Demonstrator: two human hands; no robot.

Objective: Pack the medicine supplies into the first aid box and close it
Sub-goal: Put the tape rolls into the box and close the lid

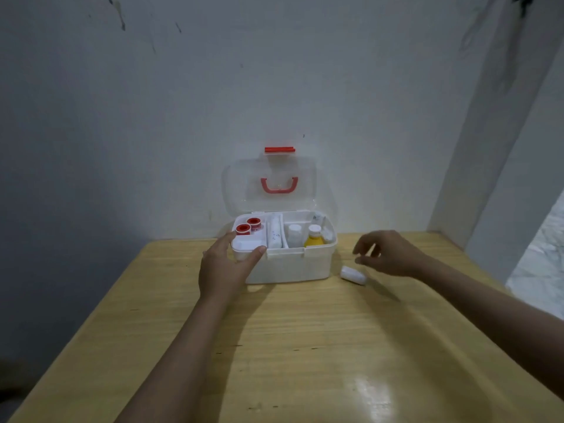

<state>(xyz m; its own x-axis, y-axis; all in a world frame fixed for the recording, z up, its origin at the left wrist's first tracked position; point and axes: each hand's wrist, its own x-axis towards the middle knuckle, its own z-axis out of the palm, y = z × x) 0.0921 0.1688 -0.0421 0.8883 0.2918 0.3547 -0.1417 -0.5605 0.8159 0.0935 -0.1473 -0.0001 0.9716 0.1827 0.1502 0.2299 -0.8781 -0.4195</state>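
Forearms reach in from 6 o'clock over the wooden table (305,346). Left hand (225,267) braces the first aid box (290,267) at its 9 o'clock corner, grip spread wide on the wall. Right hand (387,253) hovers at 3 o'clock of the box, grip loosely open, empty. White roll (353,274) lies just beneath it on the table: looks light, soft, likely squashable; pinch across its middle. Lid (270,184) stands open.
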